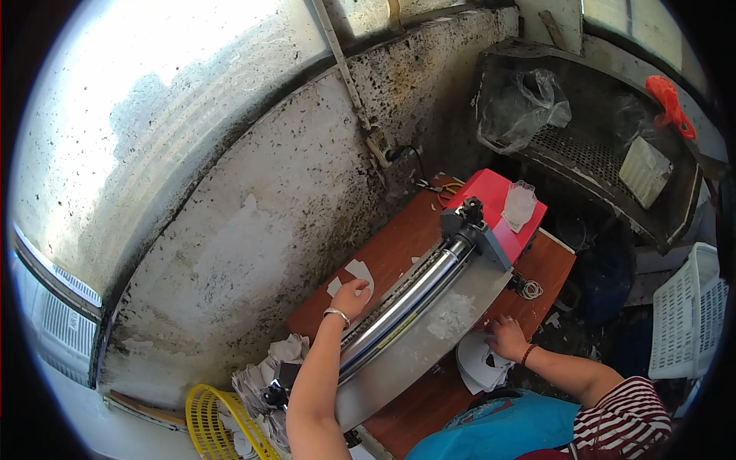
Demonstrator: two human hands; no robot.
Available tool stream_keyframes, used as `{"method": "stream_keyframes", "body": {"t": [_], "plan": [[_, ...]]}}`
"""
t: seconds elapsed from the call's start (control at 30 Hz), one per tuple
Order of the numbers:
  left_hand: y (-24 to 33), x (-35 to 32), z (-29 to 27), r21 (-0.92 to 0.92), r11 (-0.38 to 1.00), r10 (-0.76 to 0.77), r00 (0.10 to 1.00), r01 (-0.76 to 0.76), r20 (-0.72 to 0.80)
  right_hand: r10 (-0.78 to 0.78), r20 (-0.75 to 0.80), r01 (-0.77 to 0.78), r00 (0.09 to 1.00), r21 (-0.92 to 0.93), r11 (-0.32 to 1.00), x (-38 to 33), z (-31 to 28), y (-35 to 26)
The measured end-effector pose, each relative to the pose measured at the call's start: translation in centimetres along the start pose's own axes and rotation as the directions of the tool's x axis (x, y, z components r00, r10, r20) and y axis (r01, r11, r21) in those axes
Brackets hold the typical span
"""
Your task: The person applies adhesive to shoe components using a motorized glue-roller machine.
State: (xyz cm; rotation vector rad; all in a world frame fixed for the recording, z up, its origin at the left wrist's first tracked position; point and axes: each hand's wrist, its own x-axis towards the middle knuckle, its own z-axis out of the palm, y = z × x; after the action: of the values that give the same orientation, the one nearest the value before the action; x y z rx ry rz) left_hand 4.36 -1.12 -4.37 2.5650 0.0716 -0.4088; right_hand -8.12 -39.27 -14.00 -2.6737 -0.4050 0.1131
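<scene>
A machine with a long shiny metal roller (pixel 410 299) and a red end housing (pixel 484 195) stands diagonally on a reddish-brown table. Across the near end of the roller stretches my left arm. Beyond it, my left hand (pixel 349 297) is closed on a curved white paper piece (pixel 359 270) lying at the table's far side. On the near side of the metal feed plate (pixel 448 307), my right hand (pixel 507 338) has its bent fingers closed on the upper edge of a fanned stack of white paper pieces (pixel 477 366). Its fingertips are partly hidden.
A yellow plastic basket (pixel 208 422) and crumpled white paper (pixel 268 372) are at the lower left. A white crate (pixel 688 314) stands at the right. Clear plastic bags (pixel 529 111) lie in a dark metal trough (pixel 586 157). A stained wall (pixel 253 253) rises behind the table.
</scene>
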Motion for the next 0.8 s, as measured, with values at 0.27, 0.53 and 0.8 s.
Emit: {"method": "stream_keyframes", "body": {"t": [0.27,0.53,0.8], "plan": [[10.3,-3.5,4.4,0.41,0.866,0.367,0.921,-0.286,-0.133,-0.187,0.002,0.175,0.982,0.338,0.925,-2.0,-3.0,-0.2],[13.6,-1.0,4.8,0.391,0.873,0.366,0.922,-0.293,-0.127,-0.162,0.095,0.008,0.982,0.841,0.542,-2.2,-7.5,-1.8],[14.0,-0.9,5.5,0.389,0.877,0.369,0.914,-0.281,-0.17,-0.012,0.284,-0.264,0.959,0.906,0.33,0.9,-9.6,-4.4]]}}
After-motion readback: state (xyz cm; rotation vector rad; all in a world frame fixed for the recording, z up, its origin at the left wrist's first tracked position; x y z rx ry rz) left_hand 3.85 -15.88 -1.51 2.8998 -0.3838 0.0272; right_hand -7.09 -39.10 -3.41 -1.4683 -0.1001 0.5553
